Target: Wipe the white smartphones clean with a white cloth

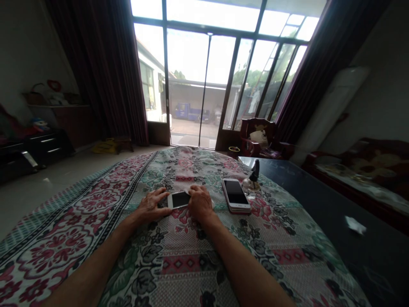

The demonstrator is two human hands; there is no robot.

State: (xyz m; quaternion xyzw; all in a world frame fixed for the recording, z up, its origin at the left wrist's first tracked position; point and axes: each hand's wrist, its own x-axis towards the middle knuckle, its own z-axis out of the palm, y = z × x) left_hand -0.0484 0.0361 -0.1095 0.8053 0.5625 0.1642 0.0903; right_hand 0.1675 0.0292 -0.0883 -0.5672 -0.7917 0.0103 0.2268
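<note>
Bare forearms (pixel 96 260), floral bedspread (pixel 182 264), left grip (pixel 153 205) and right grip (pixel 200 204) clasping smartphone (pixel 179 199) between them

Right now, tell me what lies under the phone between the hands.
The smartphone rests on a floral cloth; the patch directly beneath it is covered, so only the surrounding print shows.

Bare left forearm (pixel 96 264), bare right forearm (pixel 246 268), both widening toward the elbows, broad left hand (pixel 150 207), broad right hand (pixel 200 204) (knuckles plain, nails too small to make out)
</note>
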